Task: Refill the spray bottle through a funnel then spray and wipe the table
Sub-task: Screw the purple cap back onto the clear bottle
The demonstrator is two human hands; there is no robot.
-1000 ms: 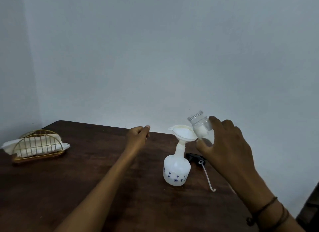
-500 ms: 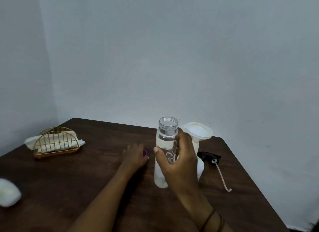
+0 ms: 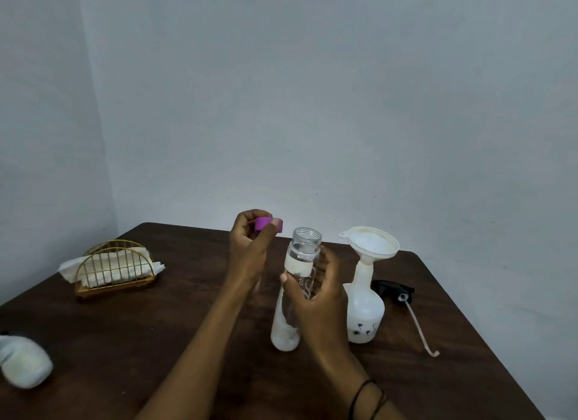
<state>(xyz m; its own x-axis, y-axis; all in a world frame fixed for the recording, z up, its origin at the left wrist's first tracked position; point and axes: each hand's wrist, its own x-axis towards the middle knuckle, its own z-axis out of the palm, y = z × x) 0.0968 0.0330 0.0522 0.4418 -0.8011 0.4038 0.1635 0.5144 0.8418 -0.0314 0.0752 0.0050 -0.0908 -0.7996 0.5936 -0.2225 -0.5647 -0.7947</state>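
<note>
Right hand (image 3: 316,297) is wrapped around the midsection of the clear bottle (image 3: 297,291), which stands upright on the table (image 3: 156,341), mouth uncapped. Left hand (image 3: 250,251) pinches the purple cap (image 3: 269,225) between thumb and fingertips, above and just left of the bottle mouth.

The spray bottle (image 3: 364,313) stands just right of the gripped bottle, funnel (image 3: 370,243) seated in its neck. The trigger head (image 3: 392,290) with dip tube lies beyond it, further right.

Judgement: the clear bottle appears rigid, smooth, likely slippery if wet, with little liquid visible, so light. Mid-body hold suits capping. The spray bottle looks top-heavy with the funnel; grasp its body, not the neck.
</note>
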